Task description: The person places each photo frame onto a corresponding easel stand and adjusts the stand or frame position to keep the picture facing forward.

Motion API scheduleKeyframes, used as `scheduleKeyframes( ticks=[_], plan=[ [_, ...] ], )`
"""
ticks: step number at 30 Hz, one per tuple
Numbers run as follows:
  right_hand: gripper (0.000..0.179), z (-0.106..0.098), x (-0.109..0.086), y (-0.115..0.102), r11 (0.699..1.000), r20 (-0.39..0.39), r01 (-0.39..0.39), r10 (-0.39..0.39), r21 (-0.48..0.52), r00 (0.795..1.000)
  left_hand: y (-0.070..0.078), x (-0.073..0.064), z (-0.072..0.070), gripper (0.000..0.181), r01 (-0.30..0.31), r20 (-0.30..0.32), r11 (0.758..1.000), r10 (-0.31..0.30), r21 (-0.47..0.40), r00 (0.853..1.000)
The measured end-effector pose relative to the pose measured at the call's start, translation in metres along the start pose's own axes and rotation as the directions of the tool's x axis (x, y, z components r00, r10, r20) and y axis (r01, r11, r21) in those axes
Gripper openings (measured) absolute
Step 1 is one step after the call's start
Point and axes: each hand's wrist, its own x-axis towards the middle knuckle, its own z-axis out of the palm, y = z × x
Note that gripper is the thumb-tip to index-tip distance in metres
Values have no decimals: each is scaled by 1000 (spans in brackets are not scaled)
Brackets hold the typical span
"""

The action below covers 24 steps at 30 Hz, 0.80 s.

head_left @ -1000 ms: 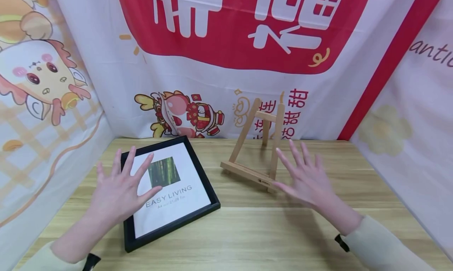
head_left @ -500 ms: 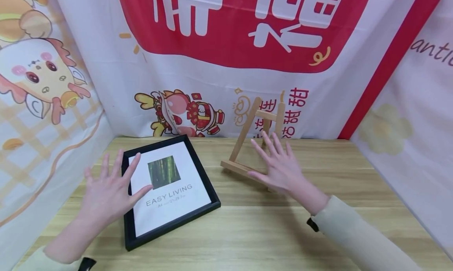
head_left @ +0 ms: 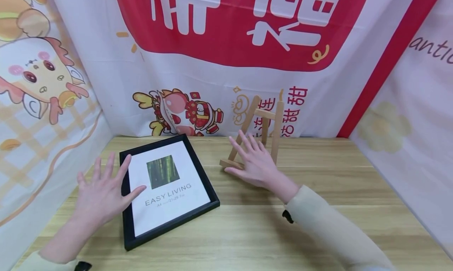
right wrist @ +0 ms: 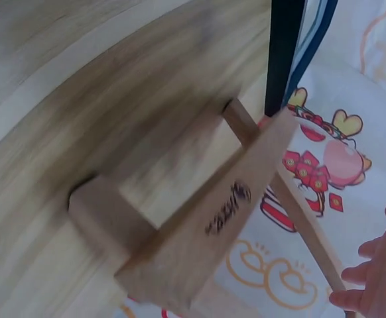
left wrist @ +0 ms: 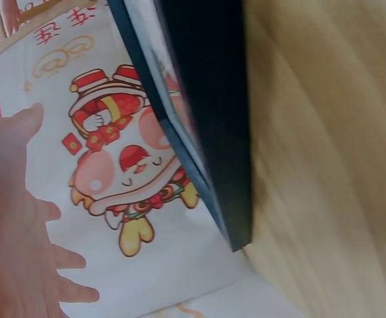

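A black picture frame (head_left: 207,181) with a white "EASY LIVING" sheet and a small green forest picture lies on the table, left of the middle. My left hand (head_left: 100,194), fingers spread, hovers over its left edge; the left wrist view shows the hand (left wrist: 10,218) apart from the frame's black side (left wrist: 209,99). Right of it stands a small wooden easel (head_left: 277,125) with nothing on its ledge (right wrist: 206,218). My right hand (head_left: 253,161), fingers spread, overlaps the easel's lower part in the head view, covering much of the ledge. Neither hand holds anything.
The wood-grain table (head_left: 247,231) is bounded by a printed cloth (head_left: 226,78) at the back and cloths at both sides. A cartoon lion figure and red characters are printed on the back cloth.
My right hand has moved left, from the easel's right side to in front of its lower part. My left hand has drifted slightly left and down. Frame and easel stay in place.
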Motion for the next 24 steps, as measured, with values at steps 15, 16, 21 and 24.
scheduleKeyframes(
  ticks=[15, 16, 21, 24],
  plan=[
    [95, 34, 31, -29, 987, 97, 75, -89, 141, 991, -33, -7, 30, 107, -28, 13, 993, 30, -113, 999],
    [95, 35, 33, -31, 984, 111, 67, -86, 164, 990, -36, -8, 32, 107, -30, 18, 993, 32, -116, 999],
    [94, 42, 40, -41, 954, 187, 6, -64, 299, 980, -49, -9, 38, 109, -47, 36, 990, 52, -135, 998],
    [93, 47, 43, -45, 925, 222, -15, -76, 381, 972, -56, -11, 41, 109, -58, 54, 983, 68, -173, 996]
  ],
)
